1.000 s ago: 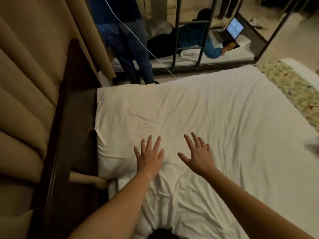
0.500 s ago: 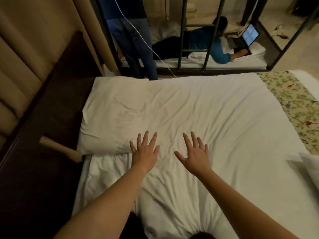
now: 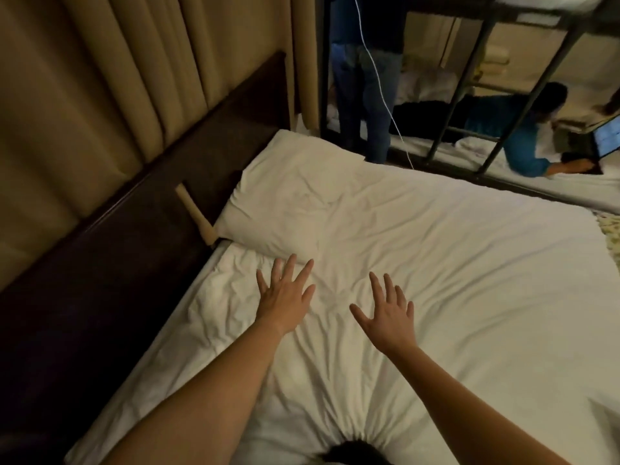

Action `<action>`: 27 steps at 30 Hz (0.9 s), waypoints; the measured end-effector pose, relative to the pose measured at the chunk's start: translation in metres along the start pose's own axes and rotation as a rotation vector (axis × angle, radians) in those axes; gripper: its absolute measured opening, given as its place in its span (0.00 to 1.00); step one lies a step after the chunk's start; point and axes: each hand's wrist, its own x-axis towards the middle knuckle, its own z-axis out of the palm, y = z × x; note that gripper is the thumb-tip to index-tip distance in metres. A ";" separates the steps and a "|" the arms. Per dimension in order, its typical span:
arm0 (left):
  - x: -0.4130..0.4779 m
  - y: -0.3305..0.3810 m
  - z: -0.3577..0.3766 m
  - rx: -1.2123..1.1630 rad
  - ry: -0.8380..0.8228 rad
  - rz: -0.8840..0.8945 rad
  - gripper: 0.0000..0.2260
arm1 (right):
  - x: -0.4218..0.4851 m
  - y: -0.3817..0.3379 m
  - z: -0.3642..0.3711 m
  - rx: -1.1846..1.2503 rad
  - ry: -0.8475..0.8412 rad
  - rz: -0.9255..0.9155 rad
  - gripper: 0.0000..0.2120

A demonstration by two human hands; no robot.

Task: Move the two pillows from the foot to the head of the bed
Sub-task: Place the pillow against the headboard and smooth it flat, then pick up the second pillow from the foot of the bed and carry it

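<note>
One white pillow [image 3: 288,203] lies flat at the head of the bed, against the dark wooden headboard [image 3: 141,209]. My left hand [image 3: 285,297] hovers over the wrinkled white sheet [image 3: 469,280] just below the pillow's near edge, fingers spread, holding nothing. My right hand [image 3: 385,317] is beside it, a little lower and to the right, also spread and empty. No second pillow is in view.
Beige curtains [image 3: 117,78] hang behind the headboard. A patterned bed runner [image 3: 612,233] shows at the right edge. A metal-framed bunk bed [image 3: 469,95] stands beyond the bed; one person stands there and another lies using a laptop [image 3: 607,135].
My view has turned, so the pillow and headboard now sit further up and left. Both hands have drawn back from the pillow toward me and stayed spread.
</note>
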 end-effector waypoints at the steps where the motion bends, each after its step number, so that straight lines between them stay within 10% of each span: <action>1: -0.006 -0.008 -0.003 -0.006 0.015 0.002 0.26 | -0.003 -0.006 0.003 -0.007 0.003 -0.008 0.42; 27: -0.312 -0.149 -0.075 0.024 -0.074 0.135 0.26 | -0.319 -0.162 0.046 0.013 0.085 0.103 0.42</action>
